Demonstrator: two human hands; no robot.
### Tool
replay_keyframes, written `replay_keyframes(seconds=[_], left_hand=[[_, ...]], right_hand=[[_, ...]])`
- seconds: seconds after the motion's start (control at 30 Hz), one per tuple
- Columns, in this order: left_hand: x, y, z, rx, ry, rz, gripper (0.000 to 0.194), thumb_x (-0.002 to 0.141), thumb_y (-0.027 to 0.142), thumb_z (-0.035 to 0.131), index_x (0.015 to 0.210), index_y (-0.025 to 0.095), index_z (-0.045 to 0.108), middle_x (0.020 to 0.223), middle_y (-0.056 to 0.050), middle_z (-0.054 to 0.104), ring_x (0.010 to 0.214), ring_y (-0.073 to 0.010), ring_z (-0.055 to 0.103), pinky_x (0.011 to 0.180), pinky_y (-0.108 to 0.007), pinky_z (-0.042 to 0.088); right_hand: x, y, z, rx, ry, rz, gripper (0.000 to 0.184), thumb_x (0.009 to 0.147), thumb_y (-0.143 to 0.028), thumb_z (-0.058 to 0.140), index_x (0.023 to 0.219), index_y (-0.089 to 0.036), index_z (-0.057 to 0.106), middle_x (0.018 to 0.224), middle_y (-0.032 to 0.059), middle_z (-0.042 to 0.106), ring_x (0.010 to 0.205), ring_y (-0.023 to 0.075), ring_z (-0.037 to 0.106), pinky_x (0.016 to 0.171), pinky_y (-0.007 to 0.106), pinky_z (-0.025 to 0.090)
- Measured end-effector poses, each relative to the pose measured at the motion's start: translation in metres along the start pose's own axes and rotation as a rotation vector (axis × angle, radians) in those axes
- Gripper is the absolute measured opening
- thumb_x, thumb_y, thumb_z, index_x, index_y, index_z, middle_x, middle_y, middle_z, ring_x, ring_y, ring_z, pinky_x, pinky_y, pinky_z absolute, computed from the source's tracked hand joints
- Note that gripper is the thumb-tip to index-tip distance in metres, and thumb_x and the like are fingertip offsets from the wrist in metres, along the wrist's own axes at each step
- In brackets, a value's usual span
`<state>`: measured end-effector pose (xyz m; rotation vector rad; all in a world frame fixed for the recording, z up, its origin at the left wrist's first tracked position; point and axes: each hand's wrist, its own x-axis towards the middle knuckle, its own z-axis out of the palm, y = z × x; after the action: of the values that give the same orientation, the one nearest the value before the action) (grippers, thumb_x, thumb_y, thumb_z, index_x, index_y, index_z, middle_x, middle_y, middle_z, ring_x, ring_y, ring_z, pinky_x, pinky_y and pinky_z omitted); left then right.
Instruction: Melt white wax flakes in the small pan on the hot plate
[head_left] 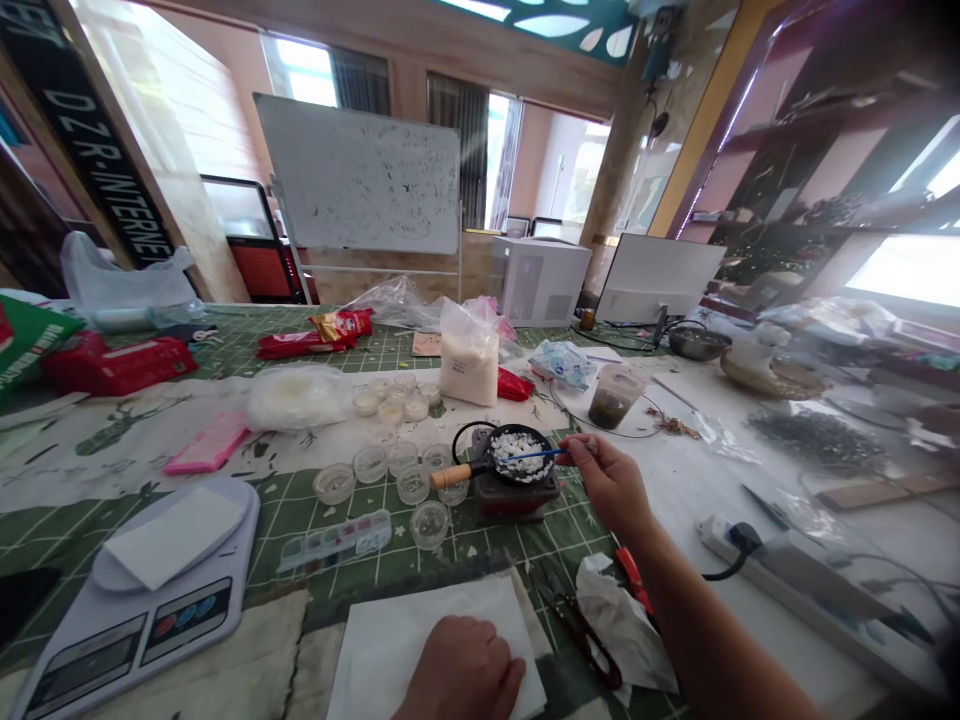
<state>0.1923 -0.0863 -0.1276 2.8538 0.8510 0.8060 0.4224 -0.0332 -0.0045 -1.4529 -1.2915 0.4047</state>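
My right hand pinches a thin blue stick, whose far end lies among white chips in a small black pan. The pan has a wooden handle pointing left and sits on a small dark heater. At the bottom middle my left hand rests with curled fingers on white paper sheets; nothing shows in it. Several clear round cups stand left of the pan, and several filled cups sit behind them.
A digital scale is at left, near a pill box. Behind the pan stands a bag of pale granules. A plastic cup of dark stuff is right of it. Scissors, crumpled tissue and a power strip lie by my right arm.
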Motion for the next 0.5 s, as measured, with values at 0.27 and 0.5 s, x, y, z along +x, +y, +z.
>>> replay_keyframes(seconds=[0.27,0.5], left_hand=[[-0.0012,-0.0010,0.0002,-0.025,0.009,0.004,0.019,0.074,0.017,0.059,0.056,0.019,0.053,0.052,-0.001,0.057,0.048,-0.0167,0.054,0.050,-0.030,0.021],[0.0004,0.0010,-0.0046,-0.038,-0.006,-0.022,0.019,0.075,0.017,0.057,0.057,0.019,0.054,0.054,-0.001,0.058,0.050,-0.0172,0.054,0.051,-0.031,0.023]], right_hand=[[0.0008,0.0024,0.0026,-0.044,0.046,-0.024,0.032,0.089,-0.048,0.052,0.088,-0.019,0.066,0.074,0.0046,0.073,0.072,0.0208,0.067,0.071,0.032,0.049],[0.0037,0.0014,0.0102,-0.025,-0.027,-0.090,0.031,0.090,-0.046,0.052,0.093,-0.019,0.066,0.080,0.0054,0.074,0.079,0.0217,0.069,0.075,0.034,0.050]])
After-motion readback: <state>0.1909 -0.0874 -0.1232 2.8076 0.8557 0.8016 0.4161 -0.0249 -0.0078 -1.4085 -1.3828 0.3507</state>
